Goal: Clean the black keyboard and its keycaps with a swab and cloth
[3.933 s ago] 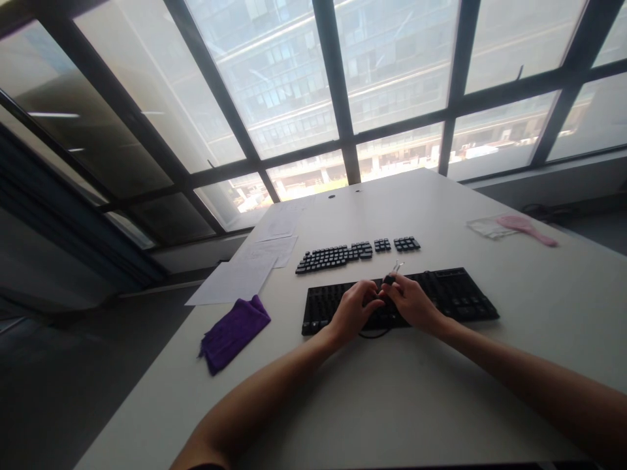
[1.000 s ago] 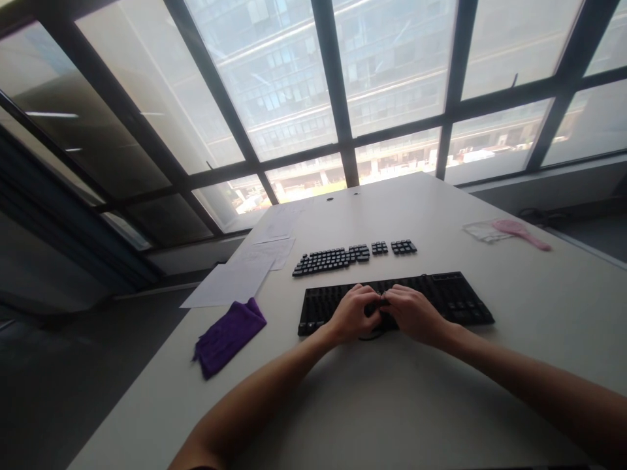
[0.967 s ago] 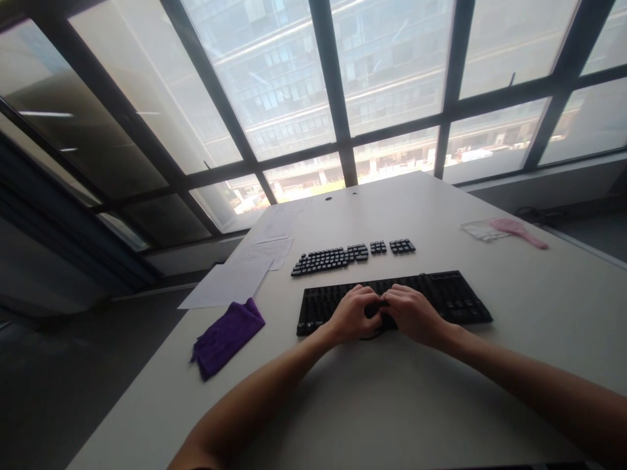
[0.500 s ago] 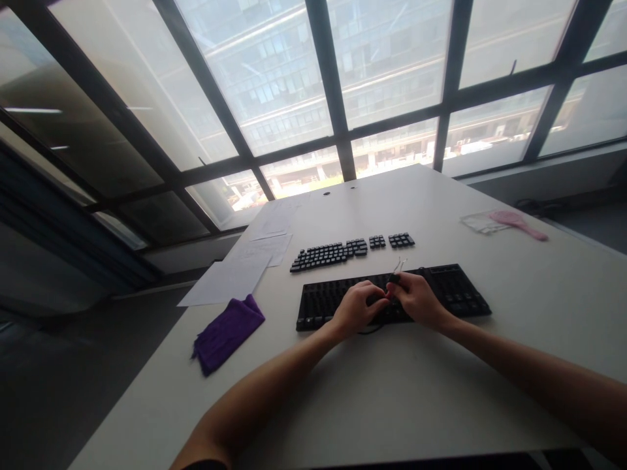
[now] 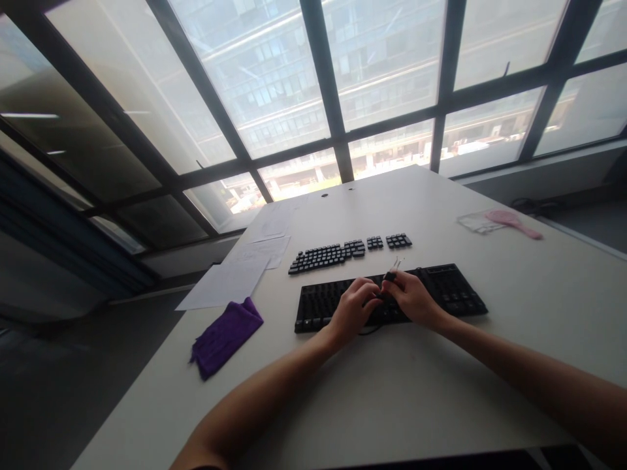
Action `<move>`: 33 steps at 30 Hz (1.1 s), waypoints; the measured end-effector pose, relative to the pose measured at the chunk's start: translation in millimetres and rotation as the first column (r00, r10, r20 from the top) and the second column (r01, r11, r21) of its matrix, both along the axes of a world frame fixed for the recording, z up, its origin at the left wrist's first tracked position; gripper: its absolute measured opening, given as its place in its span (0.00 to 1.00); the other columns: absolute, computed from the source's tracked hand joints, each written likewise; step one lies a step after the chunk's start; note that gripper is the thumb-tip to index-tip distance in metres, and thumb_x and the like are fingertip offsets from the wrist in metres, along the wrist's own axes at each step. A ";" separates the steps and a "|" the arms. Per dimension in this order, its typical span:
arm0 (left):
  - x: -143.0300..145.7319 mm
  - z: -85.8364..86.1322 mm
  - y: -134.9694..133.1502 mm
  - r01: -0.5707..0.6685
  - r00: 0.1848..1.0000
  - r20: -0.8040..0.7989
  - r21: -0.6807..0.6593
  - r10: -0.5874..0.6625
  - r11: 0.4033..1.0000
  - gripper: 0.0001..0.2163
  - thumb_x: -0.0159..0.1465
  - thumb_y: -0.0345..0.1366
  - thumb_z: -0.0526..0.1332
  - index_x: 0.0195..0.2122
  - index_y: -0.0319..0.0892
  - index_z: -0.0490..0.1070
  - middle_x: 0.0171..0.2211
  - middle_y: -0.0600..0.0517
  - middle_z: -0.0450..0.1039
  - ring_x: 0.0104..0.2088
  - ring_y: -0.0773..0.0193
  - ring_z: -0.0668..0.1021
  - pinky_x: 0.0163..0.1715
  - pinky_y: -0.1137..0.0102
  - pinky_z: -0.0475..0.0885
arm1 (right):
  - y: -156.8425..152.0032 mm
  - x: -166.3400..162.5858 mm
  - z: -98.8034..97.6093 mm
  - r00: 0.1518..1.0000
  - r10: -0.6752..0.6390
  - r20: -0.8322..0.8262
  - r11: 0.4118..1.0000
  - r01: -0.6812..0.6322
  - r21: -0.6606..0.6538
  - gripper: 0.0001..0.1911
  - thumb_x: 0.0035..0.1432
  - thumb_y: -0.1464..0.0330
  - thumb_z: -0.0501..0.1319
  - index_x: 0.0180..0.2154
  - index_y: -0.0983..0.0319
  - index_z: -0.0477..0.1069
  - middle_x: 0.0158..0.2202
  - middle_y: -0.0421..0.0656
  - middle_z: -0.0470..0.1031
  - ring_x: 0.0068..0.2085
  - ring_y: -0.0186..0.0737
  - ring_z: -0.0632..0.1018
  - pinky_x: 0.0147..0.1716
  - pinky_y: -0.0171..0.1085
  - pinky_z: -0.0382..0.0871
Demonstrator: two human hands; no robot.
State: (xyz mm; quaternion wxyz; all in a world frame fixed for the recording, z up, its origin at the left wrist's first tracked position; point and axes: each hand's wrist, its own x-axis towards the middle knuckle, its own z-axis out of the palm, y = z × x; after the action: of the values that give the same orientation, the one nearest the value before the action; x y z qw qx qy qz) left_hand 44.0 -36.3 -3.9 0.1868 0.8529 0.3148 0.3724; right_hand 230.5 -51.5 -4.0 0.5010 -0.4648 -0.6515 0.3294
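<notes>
Wire tool [image 5: 390, 277] prongs-up again over keyboard [image 5: 453, 294]

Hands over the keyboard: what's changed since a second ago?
The right hand has turned: the wire-pronged tool it holds, hidden then, now sticks up in view. The left hand stays close beside it; the keyboard, keycaps and purple cloth stay put.
</notes>
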 end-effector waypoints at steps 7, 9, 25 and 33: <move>-2.1 0.3 3.3 0.091 0.993 -0.091 0.128 -0.080 0.988 0.08 0.68 0.33 0.58 0.45 0.42 0.75 0.44 0.46 0.71 0.38 0.65 0.77 0.41 0.68 0.76 | 0.7 0.7 0.2 0.999 0.001 -0.050 0.999 -0.002 -0.039 0.13 0.62 0.60 0.57 0.30 0.62 0.67 0.26 0.41 0.74 0.29 0.39 0.74 0.30 0.35 0.65; -2.2 1.6 3.7 0.092 0.992 -0.103 0.146 -0.078 0.985 0.08 0.68 0.33 0.57 0.43 0.42 0.75 0.43 0.46 0.71 0.38 0.65 0.77 0.40 0.68 0.76 | -0.9 -0.7 0.0 0.999 -0.021 -0.027 0.999 0.020 -0.044 0.12 0.62 0.60 0.57 0.31 0.62 0.68 0.26 0.41 0.74 0.29 0.39 0.74 0.30 0.35 0.65; -22.0 30.5 70.1 -0.223 0.971 -0.081 0.057 0.227 0.973 0.06 0.63 0.34 0.63 0.40 0.42 0.77 0.38 0.49 0.77 0.34 0.64 0.77 0.40 0.66 0.73 | 2.1 -2.7 -2.4 0.998 -0.006 -0.065 0.997 0.001 -0.079 0.13 0.63 0.61 0.57 0.29 0.62 0.69 0.28 0.43 0.78 0.30 0.40 0.77 0.32 0.36 0.68; -29.2 12.0 130.1 -0.277 0.859 -0.415 0.117 0.300 0.954 0.03 0.58 0.32 0.67 0.33 0.44 0.79 0.33 0.50 0.79 0.41 0.56 0.77 0.47 0.63 0.70 | 3.8 -1.3 -4.2 0.999 -0.018 -0.050 0.997 0.014 -0.078 0.15 0.63 0.61 0.57 0.28 0.63 0.71 0.28 0.44 0.78 0.30 0.40 0.77 0.32 0.37 0.68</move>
State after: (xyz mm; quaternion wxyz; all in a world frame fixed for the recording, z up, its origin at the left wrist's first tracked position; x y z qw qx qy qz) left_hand 14.8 93.9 8.0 0.0326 0.8614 0.4622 0.2081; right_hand 229.2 -47.8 -8.2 0.5017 -0.4807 -0.6214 0.3621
